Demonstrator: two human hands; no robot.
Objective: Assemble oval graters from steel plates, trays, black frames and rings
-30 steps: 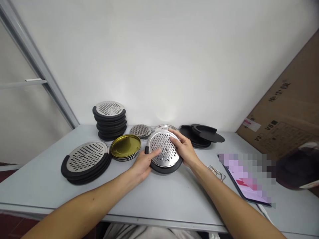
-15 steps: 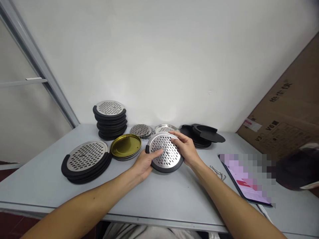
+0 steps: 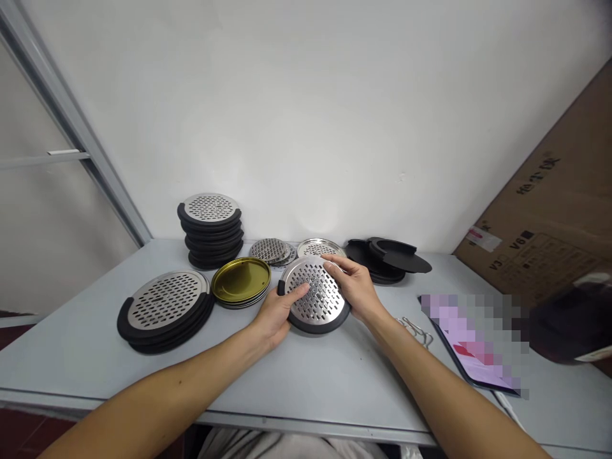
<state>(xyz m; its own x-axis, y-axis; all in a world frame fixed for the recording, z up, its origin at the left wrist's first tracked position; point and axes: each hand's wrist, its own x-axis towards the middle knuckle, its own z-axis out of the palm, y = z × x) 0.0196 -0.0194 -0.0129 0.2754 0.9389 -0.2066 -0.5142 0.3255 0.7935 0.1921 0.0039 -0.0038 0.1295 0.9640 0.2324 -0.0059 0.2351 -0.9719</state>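
Both hands hold a round perforated metal plate with a black rim [image 3: 315, 306], tilted up toward me above the table. My left hand [image 3: 280, 313] grips its left side, the thumb lying on the metal face and the other fingers hidden beneath. On the upper right edge, my right hand [image 3: 351, 284] is closed, thumb on the face near the rim. Just left of the held plate sits a stack of gold-coloured round lids [image 3: 241, 280]. Behind it lie loose perforated discs [image 3: 269, 250] and a silver perforated tray [image 3: 321, 247].
Black-rimmed perforated plates stand in a tall stack [image 3: 213, 233] at the back left and a low stack [image 3: 165, 303] nearer me. Black round parts [image 3: 387, 258] lie at the back right. Wire pieces [image 3: 414, 331], a tablet [image 3: 471, 350] and a cardboard box [image 3: 540, 210] are on the right.
The held plate has shifted very slightly left together with both hands. My right thumb has slid a little toward the plate's upper edge. Everything else stays in place.
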